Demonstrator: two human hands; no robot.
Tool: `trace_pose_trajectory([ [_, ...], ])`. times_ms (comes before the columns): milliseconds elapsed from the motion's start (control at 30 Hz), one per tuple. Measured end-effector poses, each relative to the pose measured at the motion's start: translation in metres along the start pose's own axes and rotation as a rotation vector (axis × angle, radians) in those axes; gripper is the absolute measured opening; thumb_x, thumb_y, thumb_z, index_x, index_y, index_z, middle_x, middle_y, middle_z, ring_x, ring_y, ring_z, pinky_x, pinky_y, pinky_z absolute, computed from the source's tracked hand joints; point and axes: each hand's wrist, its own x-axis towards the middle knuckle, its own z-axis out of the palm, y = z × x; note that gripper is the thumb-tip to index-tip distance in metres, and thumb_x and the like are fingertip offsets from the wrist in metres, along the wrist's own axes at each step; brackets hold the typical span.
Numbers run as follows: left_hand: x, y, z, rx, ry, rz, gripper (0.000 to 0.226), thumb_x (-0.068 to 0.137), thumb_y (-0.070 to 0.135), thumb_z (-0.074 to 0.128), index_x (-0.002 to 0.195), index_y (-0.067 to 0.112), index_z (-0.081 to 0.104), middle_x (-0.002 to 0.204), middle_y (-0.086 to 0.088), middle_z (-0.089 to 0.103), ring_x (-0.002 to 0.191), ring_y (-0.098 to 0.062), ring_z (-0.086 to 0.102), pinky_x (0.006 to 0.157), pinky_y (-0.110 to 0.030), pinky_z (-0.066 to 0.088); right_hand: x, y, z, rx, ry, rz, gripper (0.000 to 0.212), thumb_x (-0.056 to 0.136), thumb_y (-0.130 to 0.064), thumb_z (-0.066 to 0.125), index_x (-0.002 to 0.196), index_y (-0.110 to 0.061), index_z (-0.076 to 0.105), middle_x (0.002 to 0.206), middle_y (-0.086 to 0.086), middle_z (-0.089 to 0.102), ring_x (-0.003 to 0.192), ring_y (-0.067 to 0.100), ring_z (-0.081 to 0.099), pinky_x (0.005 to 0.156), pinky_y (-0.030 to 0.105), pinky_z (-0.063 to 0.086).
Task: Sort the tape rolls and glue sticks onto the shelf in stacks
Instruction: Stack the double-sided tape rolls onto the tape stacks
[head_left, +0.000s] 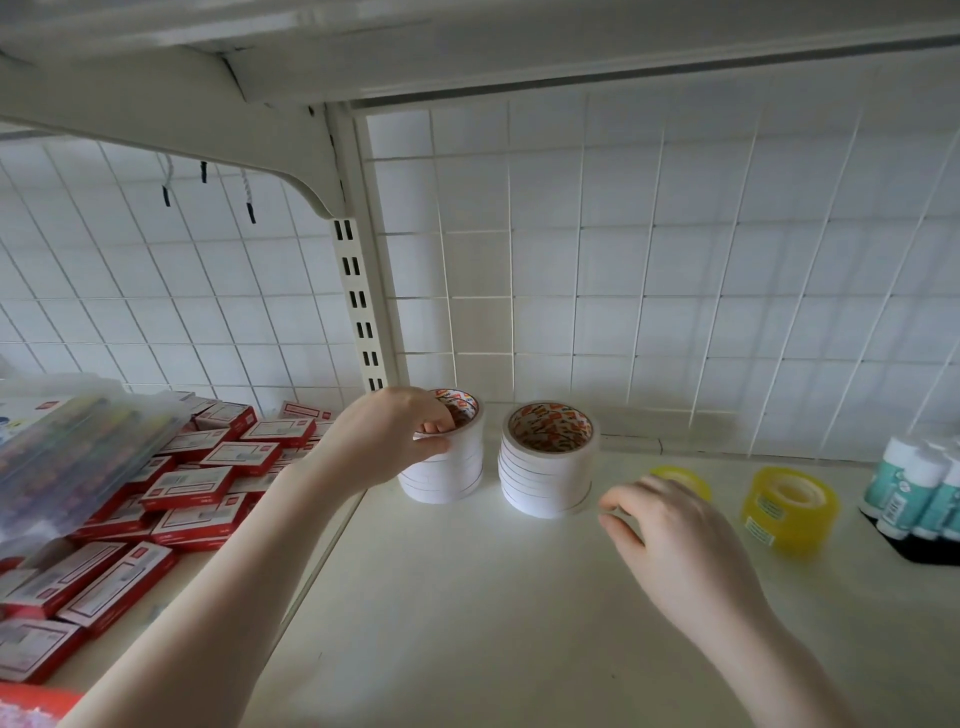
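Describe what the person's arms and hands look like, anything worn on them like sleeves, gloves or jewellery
Both arms are bare for as far as the head view shows them, with no sleeve on either forearm. The left hand and the right hand are ungloved. No watch, bracelet or ring is visible on either, though the right hand is slightly blurred. No markings show on either arm.

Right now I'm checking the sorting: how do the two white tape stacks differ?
The left white stack has the left hand gripping its top roll; the right white stack stands untouched, the right hand apart from it. The left stack sits nearer the shelf upright. Both stand upright, similar in height.
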Motion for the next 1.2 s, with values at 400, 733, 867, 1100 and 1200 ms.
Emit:
trace_pose_trajectory([
  [400, -0.0013, -0.007, -0.0037, -0.087, -0.044, -0.013, 0.011, 0.084, 0.026, 0.065, 0.095, 0.024, 0.069, 0.088, 0.014, 0.062, 0.083, -0.006, 0.056, 0.079, -0.026, 0.046, 0.0001, 0.0026, 0.0019, 0.01, -0.016, 0.004, 0.025, 0.061, -0.007, 0.082, 0.062, -0.019, 0.06, 0.059, -0.003, 0.053, 0.056, 0.024, 0.054, 0.042, 0.031, 0.038],
  [733, -0.0006, -0.0052, -0.0037, -0.091, -0.042, 0.003, 0.01, 0.086, 0.025, 0.063, 0.092, 0.021, 0.069, 0.085, 0.012, 0.062, 0.08, -0.005, 0.055, 0.078, -0.025, 0.046, 0.0, 0.0032, 0.0012, 0.03, -0.033, 0.005, 0.025, 0.061, -0.006, 0.082, 0.062, -0.019, 0.061, 0.061, -0.004, 0.054, 0.057, 0.025, 0.055, 0.042, 0.032, 0.04],
  [867, 0.0006, -0.0048, -0.0027, -0.095, -0.035, -0.001, 0.009, 0.086, 0.026, 0.063, 0.09, 0.022, 0.07, 0.083, 0.013, 0.062, 0.078, -0.005, 0.056, 0.078, -0.027, 0.047, -0.0007, 0.0035, -0.001, 0.025, -0.041, 0.017, 0.026, 0.06, -0.006, 0.082, 0.061, -0.02, 0.06, 0.06, -0.004, 0.053, 0.056, 0.024, 0.055, 0.042, 0.029, 0.038],
  [1100, 0.002, -0.0052, -0.0011, -0.116, -0.038, -0.005, 0.008, 0.087, 0.025, 0.062, 0.089, 0.023, 0.069, 0.081, 0.012, 0.064, 0.078, -0.005, 0.056, 0.077, -0.025, 0.047, -0.001, 0.0019, -0.0044, -0.01, -0.08, 0.043, 0.028, 0.059, -0.008, 0.083, 0.059, -0.023, 0.06, 0.059, -0.006, 0.052, 0.055, 0.021, 0.054, 0.043, 0.023, 0.029],
  [1200, 0.0023, -0.0052, -0.0012, -0.118, -0.051, -0.001, 0.007, 0.087, 0.026, 0.062, 0.089, 0.023, 0.068, 0.081, 0.013, 0.063, 0.078, -0.004, 0.056, 0.077, -0.026, 0.047, -0.0014, 0.0018, -0.005, -0.015, -0.089, 0.048, 0.028, 0.06, -0.008, 0.083, 0.059, -0.023, 0.06, 0.059, -0.005, 0.052, 0.055, 0.021, 0.053, 0.043, 0.023, 0.029],
])
